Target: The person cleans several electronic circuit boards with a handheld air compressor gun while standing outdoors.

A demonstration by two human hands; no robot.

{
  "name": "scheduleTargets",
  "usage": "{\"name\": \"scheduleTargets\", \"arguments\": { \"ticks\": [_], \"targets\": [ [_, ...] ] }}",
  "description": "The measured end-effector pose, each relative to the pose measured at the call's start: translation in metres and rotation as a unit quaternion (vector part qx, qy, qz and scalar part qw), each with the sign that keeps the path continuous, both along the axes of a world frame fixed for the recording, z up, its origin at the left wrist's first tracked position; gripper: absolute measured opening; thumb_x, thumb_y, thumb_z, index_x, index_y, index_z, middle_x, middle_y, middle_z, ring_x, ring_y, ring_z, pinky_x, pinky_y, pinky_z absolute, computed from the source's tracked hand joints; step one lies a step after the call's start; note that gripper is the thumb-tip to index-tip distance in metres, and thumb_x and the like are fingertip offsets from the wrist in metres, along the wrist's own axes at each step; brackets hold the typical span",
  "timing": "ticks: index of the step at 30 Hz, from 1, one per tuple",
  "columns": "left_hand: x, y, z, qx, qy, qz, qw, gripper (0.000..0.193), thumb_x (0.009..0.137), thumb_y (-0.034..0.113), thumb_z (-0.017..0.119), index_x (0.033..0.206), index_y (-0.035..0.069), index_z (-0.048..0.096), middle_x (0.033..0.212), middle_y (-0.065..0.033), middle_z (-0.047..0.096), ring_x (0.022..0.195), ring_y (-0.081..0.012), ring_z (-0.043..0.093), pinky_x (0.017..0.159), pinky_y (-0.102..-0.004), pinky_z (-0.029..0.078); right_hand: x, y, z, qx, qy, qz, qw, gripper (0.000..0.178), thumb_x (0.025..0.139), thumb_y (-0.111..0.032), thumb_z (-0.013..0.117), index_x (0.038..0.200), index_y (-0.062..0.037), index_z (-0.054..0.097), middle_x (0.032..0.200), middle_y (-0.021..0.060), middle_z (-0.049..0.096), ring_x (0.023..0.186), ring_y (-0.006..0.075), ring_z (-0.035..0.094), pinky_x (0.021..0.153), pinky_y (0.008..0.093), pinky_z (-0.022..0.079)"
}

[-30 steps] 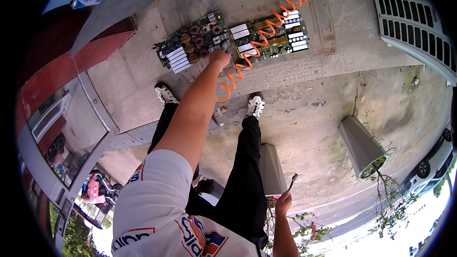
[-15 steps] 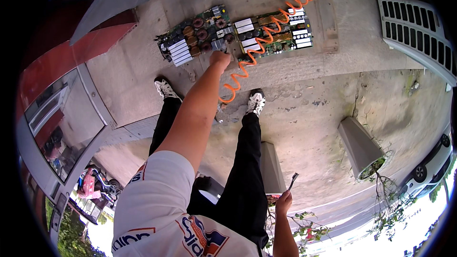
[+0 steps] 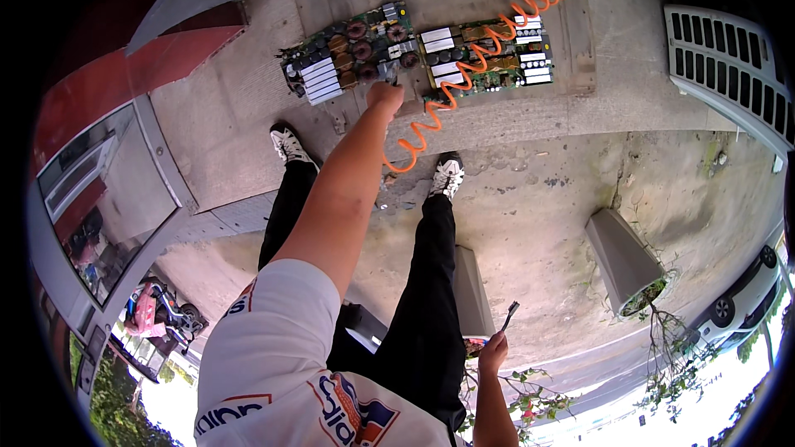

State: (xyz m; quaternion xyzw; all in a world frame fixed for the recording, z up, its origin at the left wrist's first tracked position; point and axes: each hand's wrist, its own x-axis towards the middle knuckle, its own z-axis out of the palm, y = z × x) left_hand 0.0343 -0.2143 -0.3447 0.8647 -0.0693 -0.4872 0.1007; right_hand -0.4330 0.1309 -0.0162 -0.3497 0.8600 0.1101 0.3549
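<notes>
My left arm reaches forward to the lower edge of the left circuit board (image 3: 352, 54), a green board packed with copper coils and pale heat sinks. My left hand (image 3: 384, 98) is closed there, and what it grips is hidden. An orange coiled hose (image 3: 470, 64) crosses the right circuit board (image 3: 489, 54) and passes out of sight behind my left forearm. Low on the right, away from the boards, my right hand (image 3: 493, 353) is closed round a small dark brush (image 3: 512, 311), its bristle end pointing up.
Both boards lie on concrete ground (image 3: 530, 165) in front of my shoes (image 3: 448, 175). A white slatted panel (image 3: 725, 54) stands at the far right. Two tall grey planters (image 3: 621, 257) are at the right, with a parked car (image 3: 733, 302) beyond. A metal-framed glass door (image 3: 108, 207) is at the left.
The whole view has shifted slightly, so the boards and hose appear a little higher and farther right. My left hand stays at the left board's edge; my right hand still holds the brush.
</notes>
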Motion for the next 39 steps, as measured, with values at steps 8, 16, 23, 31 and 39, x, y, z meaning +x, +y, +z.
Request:
{"name": "scheduleTargets", "arguments": {
  "ticks": [8,16,23,31,39],
  "targets": [
    [0.008,-0.018,-0.005,0.001,-0.052,-0.04,0.998,0.037,0.081,0.034,0.062,0.084,-0.003,0.064,0.074,-0.0162,0.064,0.058,-0.0286,0.063,0.05,-0.0405,0.05,-0.005,0.004,-0.001,0.011,0.007,-0.006,1.0,0.05,0.099,-0.035,0.037,0.084,0.0072,0.058,0.074,0.0302,0.058,0.071,0.0498,0.053,0.063,0.0542,0.038],
    [0.03,-0.022,0.001,-0.014,-0.054,-0.07,0.996,0.042,0.083,0.038,0.067,0.069,0.0,0.055,0.055,-0.0065,0.056,0.041,-0.0202,0.052,0.037,-0.0359,0.042,0.007,0.004,-0.006,0.004,-0.014,-0.008,1.0,0.05,0.099,-0.036,0.037,0.083,0.006,0.058,0.073,0.0294,0.057,0.069,0.049,0.053,0.062,0.0544,0.037],
    [-0.029,-0.048,0.049,0.03,0.016,-0.093,0.995,0.041,0.08,0.032,0.062,0.092,-0.007,0.067,0.086,-0.0228,0.069,0.076,-0.0317,0.07,0.065,-0.0416,0.056,-0.006,-0.003,0.002,-0.027,0.005,-0.018,0.999,0.048,0.099,-0.033,0.038,0.077,0.0053,0.055,0.065,0.0256,0.055,0.061,0.0452,0.051,0.057,0.0516,0.037],
    [0.005,-0.02,-0.003,0.015,-0.037,-0.077,0.996,0.039,0.08,0.032,0.062,0.09,-0.006,0.067,0.08,-0.0213,0.068,0.062,-0.031,0.068,0.052,-0.0421,0.054,0.0,0.005,-0.008,-0.028,-0.012,-0.012,0.999,0.047,0.099,-0.032,0.038,0.077,0.0054,0.056,0.066,0.0272,0.055,0.062,0.0473,0.052,0.057,0.0519,0.037],
    [0.034,0.003,0.012,0.0,0.05,0.145,0.988,0.038,0.084,0.037,0.063,0.069,0.003,0.056,0.054,-0.0058,0.052,0.041,-0.0219,0.05,0.037,-0.0398,0.04,0.008,-0.011,-0.003,-0.034,-0.023,0.006,0.999,0.047,0.099,-0.031,0.038,0.072,0.0046,0.051,0.062,0.0247,0.052,0.058,0.0435,0.048,0.056,0.051,0.035]
  ]
}}
